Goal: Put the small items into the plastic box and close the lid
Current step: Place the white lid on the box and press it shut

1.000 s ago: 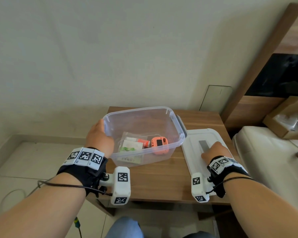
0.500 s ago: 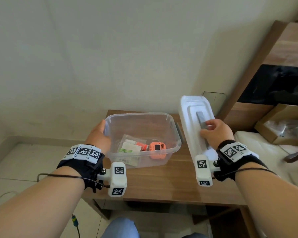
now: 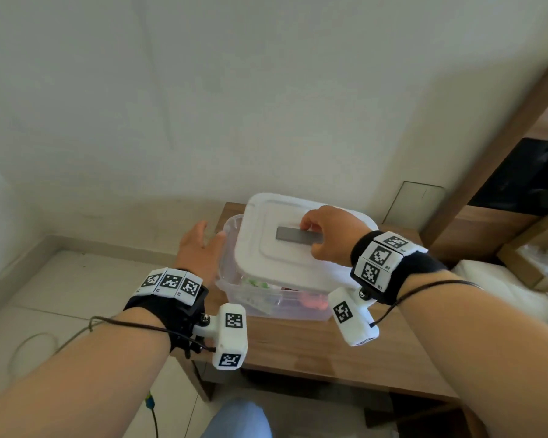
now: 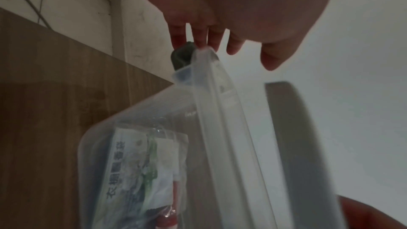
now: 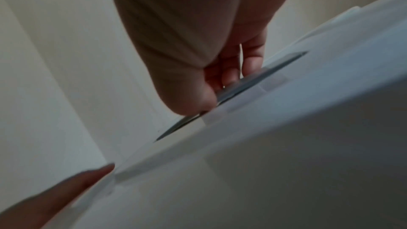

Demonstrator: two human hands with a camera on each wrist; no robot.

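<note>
A clear plastic box (image 3: 266,308) stands on the wooden table (image 3: 298,349). Inside it lie a green-and-white packet (image 3: 257,283) (image 4: 136,171) and an orange item (image 3: 314,300). My right hand (image 3: 326,235) (image 5: 220,79) grips the grey handle (image 3: 293,235) (image 5: 253,79) of the white lid (image 3: 298,267) (image 5: 286,128). The lid hangs slightly tilted over the box and covers most of its opening; the box's left rim (image 4: 220,111) still shows. My left hand (image 3: 200,248) (image 4: 220,37) lies against that left rim with straight fingers.
The table stands close to a pale wall. Right of it are a white mattress (image 3: 503,298) and a cardboard box (image 3: 532,257). A cable (image 3: 32,346) lies on the tiled floor at the left. My knee (image 3: 238,418) shows below the table's front edge.
My right hand has lifted the lid off the table to the right of the box and swung it left over the box. My left hand has stayed at the left rim, fingers now straighter.
</note>
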